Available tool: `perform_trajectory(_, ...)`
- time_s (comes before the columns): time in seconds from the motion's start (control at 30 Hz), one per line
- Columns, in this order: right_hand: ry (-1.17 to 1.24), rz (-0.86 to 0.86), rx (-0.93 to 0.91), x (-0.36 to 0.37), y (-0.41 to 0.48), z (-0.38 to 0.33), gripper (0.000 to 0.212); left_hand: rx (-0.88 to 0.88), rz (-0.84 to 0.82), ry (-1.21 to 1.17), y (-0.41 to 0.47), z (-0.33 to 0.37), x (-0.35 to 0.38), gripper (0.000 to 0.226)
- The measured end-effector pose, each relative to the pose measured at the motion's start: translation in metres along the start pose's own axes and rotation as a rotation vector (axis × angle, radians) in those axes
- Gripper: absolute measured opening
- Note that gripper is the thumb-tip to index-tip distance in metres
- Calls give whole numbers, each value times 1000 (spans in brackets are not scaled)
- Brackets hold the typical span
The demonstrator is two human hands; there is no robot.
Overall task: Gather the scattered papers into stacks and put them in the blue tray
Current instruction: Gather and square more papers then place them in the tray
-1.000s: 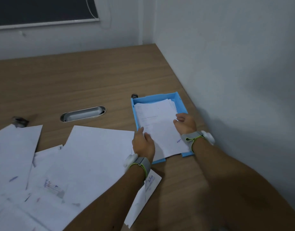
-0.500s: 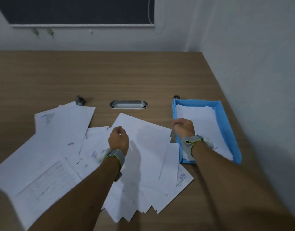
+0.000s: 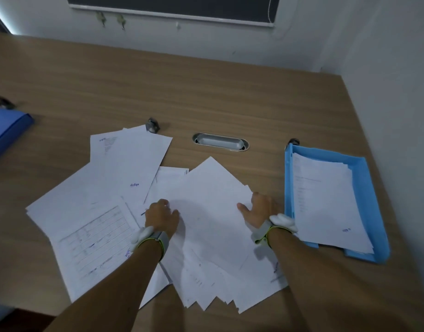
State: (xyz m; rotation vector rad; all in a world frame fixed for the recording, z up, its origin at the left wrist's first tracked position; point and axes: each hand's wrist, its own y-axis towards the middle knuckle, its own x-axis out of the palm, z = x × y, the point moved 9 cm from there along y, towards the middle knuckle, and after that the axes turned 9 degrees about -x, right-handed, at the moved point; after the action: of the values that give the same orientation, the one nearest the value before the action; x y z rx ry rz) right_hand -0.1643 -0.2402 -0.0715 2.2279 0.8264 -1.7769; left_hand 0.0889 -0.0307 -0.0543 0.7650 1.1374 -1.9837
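Both hands rest flat, fingers spread, left hand (image 3: 161,218) and right hand (image 3: 260,210), on the loose papers (image 3: 206,212); pulled unevenly, near sheets may slide off the table (image 3: 206,97).

Blue folder (image 3: 7,133) cut off at left edge.

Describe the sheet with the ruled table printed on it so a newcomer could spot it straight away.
Start at the blue tray on the table's right and cross the scattered papers to their left edge. The form sheet lies there, left of the left hand; it alone carries a grid of ruled lines.
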Motion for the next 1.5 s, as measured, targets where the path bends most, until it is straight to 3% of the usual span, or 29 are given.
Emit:
perform_trajectory(0.13, -11, -70, 47, 13, 3, 6, 93, 165, -66, 197, -10, 5, 17, 32)
perform_trajectory(0.2, 20, -164, 23, 23, 5, 5, 100, 190, -78, 216, -8, 5, 22, 35)
perform_trajectory(0.33, 210, -101, 22, 9, 11, 5, 57, 165, 40, 304, -11, 0, 20, 44)
perform_trajectory(0.4, 260, -54, 62, 0, 13, 2, 55, 14, 115, 386, -17, -8, 17, 61)
perform_trajectory(0.47, 197, -53, 107, 0, 9, 0, 72, -150, 142, 330, -27, -17, 13, 70)
perform_trajectory(0.53, 241, -75, 142, 8, 6, -2, 83, -189, 123, 279, -30, -19, 16, 69)
perform_trajectory(0.63, 435, -128, 182, 21, 2, -7, 74, -65, 58, 162, -25, -16, 20, 60)
perform_trajectory(0.73, 323, 11, 276, 11, -6, -1, 54, -14, 86, -101, -19, -20, 7, 53)
perform_trajectory(0.8, 252, 95, 361, 3, -15, 5, 52, -115, 150, -137, -19, -34, -2, 51)
perform_trajectory(0.9, 354, 10, 423, 10, -22, 5, 54, -272, 113, -156, -21, -51, 3, 51)
perform_trajectory(1.0, 519, -114, 381, 23, -24, -5, 44, -190, 12, -265, -22, -39, 15, 52)
perform_trajectory(1.1, 617, -307, 336, 43, -32, -15, 53, -169, -35, -405, -21, -32, 18, 52)
perform_trajectory(1.3, 558, -151, 302, 32, -39, -16, 41, -263, 11, -424, -21, -43, 16, 60)
perform_trajectory(1.4, 621, -174, 311, 35, -40, -18, 34, -177, -78, -485, -23, -36, 22, 56)
perform_trajectory(1.5, 658, -245, 374, 44, -46, -17, 76, -114, -126, -524, -20, -39, 15, 47)
